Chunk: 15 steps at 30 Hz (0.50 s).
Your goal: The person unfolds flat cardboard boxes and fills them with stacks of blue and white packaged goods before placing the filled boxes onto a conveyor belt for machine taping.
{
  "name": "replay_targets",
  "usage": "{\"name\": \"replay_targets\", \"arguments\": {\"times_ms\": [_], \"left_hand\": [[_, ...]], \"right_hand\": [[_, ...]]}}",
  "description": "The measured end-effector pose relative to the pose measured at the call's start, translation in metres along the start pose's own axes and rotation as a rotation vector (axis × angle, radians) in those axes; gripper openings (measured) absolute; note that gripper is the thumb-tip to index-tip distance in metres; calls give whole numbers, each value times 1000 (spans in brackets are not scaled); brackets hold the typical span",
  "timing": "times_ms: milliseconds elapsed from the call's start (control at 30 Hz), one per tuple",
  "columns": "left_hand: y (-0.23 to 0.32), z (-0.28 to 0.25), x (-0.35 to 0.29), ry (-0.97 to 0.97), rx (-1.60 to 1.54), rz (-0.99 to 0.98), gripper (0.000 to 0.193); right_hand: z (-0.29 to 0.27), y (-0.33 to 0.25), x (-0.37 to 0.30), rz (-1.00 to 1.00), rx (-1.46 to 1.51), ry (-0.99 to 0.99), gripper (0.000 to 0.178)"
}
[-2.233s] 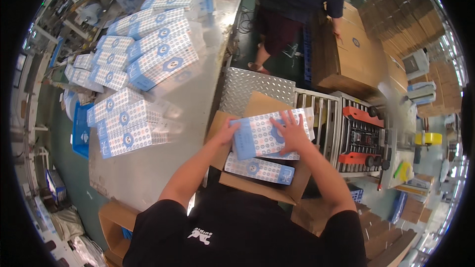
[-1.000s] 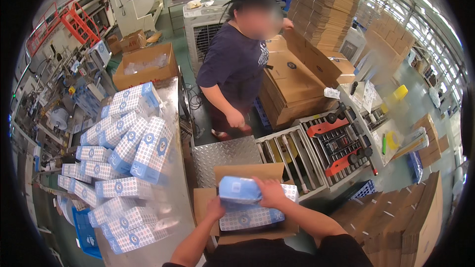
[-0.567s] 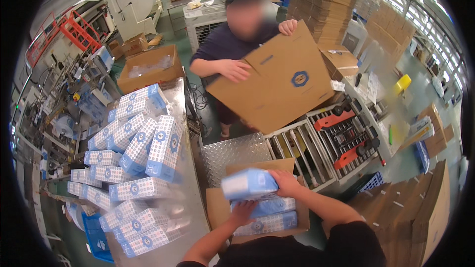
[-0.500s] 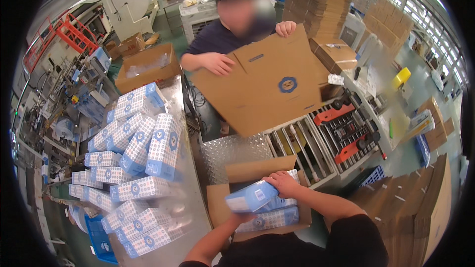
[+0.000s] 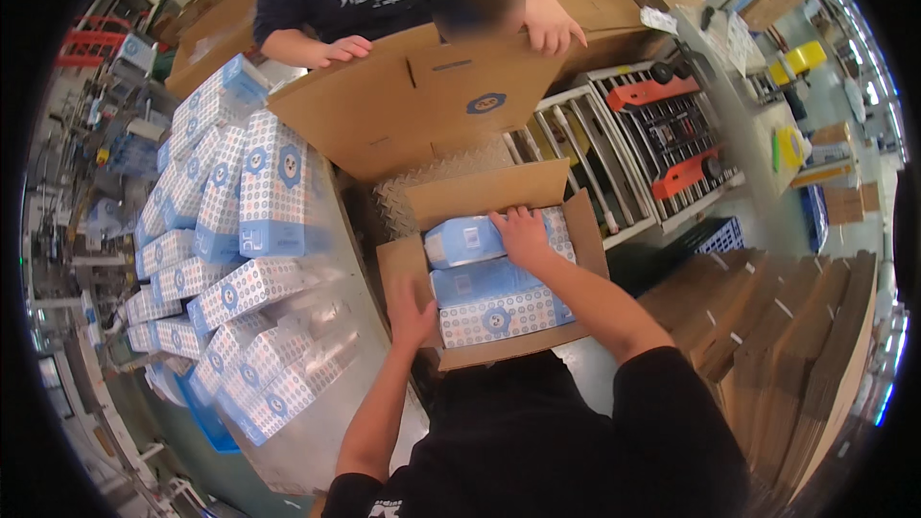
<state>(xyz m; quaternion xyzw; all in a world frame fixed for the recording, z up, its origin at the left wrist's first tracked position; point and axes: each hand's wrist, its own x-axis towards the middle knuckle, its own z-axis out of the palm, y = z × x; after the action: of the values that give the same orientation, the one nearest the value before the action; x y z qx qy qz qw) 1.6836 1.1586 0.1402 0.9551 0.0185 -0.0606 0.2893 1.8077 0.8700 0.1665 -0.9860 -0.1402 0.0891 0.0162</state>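
An open cardboard carton (image 5: 494, 190) stands in front of me with several blue-and-white patterned packs in it, lying in rows. My right hand (image 5: 523, 235) rests on the far pack (image 5: 465, 242), its fingers stretched over the top. Nearer me lie a middle pack (image 5: 480, 280) with a blue end and a near pack (image 5: 499, 319) with a round blue emblem. At the carton's left wall is my left hand (image 5: 411, 318), somewhat blurred, fingers apart and holding nothing. A co-worker's hands (image 5: 552, 27) grip the top edge of a large cardboard blank (image 5: 432, 96) beyond the carton.
Several more patterned packs (image 5: 273, 177) are heaped on the metal table (image 5: 326, 441) at left. A roller conveyor (image 5: 576, 149) with orange parts (image 5: 657, 91) runs at the right. Flat cardboard sheets (image 5: 767, 345) stand stacked at the lower right.
The pack that both hands held tilted above the carton now lies inside it. My left hand has let go and moved left. The co-worker has come nearer and lowered the cardboard blank.
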Motion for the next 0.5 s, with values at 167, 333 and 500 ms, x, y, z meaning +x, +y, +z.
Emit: {"name": "replay_targets", "arguments": {"times_ms": [167, 333, 500], "left_hand": [[-78, 50, 7, 67, -705, -703, 92], [-64, 20, -13, -125, -689, -597, 75], [10, -48, -65, -200, -912, -279, 57]], "right_hand": [[-68, -69, -14, -385, 343, 224, 65], [14, -54, -13, -437, 500, -70, 60], [-114, 72, -90, 253, 274, 597, 40]]}}
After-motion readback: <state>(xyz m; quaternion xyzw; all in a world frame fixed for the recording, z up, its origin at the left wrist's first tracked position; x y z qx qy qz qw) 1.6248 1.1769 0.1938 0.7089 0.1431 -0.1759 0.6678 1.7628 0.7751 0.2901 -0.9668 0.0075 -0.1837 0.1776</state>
